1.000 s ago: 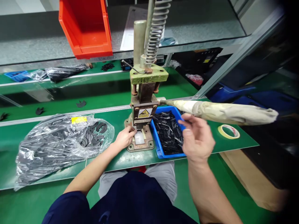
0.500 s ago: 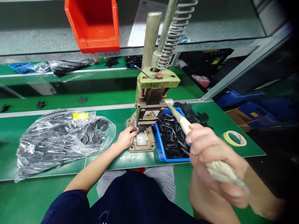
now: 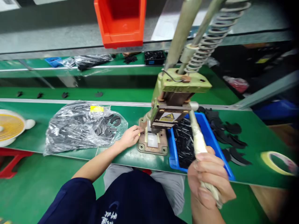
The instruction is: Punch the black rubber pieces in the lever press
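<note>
A green hand press stands on the green table, with a spring above it. My right hand is wrapped round the press's cloth-covered lever, which slopes down toward me. My left hand rests at the left edge of the press base, fingers curled at a small part I cannot make out. A blue tray of small black parts sits right of the press, behind the lever.
A clear plastic bag of black curved pieces lies left of the press. More black pieces lie right of the tray, and a tape roll farther right. An orange bin hangs above. A white and yellow fan sits far left.
My right hand took hold of the lever and pulled it from pointing right down toward me. My left hand stayed at the press base. The view shifted right.
</note>
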A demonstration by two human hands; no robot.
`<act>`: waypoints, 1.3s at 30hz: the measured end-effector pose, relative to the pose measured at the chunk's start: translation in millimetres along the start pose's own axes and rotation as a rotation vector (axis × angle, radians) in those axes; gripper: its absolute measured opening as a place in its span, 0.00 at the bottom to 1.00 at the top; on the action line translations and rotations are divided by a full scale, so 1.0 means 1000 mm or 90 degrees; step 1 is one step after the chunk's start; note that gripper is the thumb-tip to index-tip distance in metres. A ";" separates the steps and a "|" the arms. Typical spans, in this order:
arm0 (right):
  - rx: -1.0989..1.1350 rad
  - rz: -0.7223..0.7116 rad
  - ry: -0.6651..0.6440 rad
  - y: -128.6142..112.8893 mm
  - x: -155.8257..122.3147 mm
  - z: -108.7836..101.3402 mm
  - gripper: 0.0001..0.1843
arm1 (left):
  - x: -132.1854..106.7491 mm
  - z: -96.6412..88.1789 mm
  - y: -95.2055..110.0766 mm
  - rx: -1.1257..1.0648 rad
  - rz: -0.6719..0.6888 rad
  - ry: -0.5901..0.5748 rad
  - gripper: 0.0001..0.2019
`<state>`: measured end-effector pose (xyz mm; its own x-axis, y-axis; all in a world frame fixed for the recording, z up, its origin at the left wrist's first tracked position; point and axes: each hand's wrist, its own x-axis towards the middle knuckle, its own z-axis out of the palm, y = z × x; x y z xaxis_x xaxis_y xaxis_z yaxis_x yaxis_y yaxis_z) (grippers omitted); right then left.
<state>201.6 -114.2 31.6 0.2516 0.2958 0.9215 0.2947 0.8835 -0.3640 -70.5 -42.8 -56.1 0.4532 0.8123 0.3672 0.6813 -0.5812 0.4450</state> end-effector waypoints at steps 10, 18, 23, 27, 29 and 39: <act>0.012 0.008 0.054 0.006 -0.008 0.003 0.09 | -0.035 -0.085 -0.074 0.234 -0.453 -0.034 0.13; 0.017 -0.030 0.037 0.010 -0.008 0.001 0.06 | -0.005 -0.084 -0.094 0.275 -0.517 -0.103 0.17; 0.031 -0.028 0.044 0.010 -0.008 0.001 0.07 | 0.000 -0.086 -0.097 0.292 -0.486 -0.148 0.16; 0.053 -0.023 0.061 0.010 -0.008 0.002 0.07 | 0.000 -0.087 -0.103 0.254 -0.505 -0.140 0.12; 0.043 -0.021 0.070 0.011 -0.009 0.002 0.07 | 0.002 -0.088 -0.108 0.220 -0.529 -0.129 0.11; 0.004 0.011 0.015 0.010 -0.012 -0.007 0.03 | 0.017 -0.103 -0.124 0.155 -0.644 -0.142 0.13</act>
<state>208.3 -111.6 15.9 0.2780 0.3030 0.9115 0.2843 0.8805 -0.3794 -206.6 37.9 -21.3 -0.3103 0.9169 -0.2511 0.8856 0.3748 0.2742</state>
